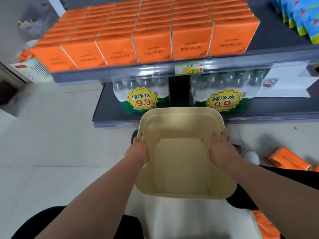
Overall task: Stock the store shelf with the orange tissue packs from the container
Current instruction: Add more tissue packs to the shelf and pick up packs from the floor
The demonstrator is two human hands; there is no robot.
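Note:
A beige plastic container [181, 125] sits in front of me, low and centred, with nothing inside it. My left hand [138, 150] grips its left rim and my right hand [222, 149] grips its right rim, fingers curled over the edges. Above, the grey store shelf [120, 71] carries rows of orange tissue packs [153, 45] standing side by side across its width. More orange tissue packs [284, 159] lie on the floor at the right, and another orange pack [265, 225] shows at the bottom right.
Under the shelf stand two shrink-wrapped bundles of water bottles [143, 95] with yellow price stickers, and a white box [286, 83] to their right. Blue packets [300, 16] hang at the upper right. A white cabinet [32, 69] stands at the left over pale floor tiles.

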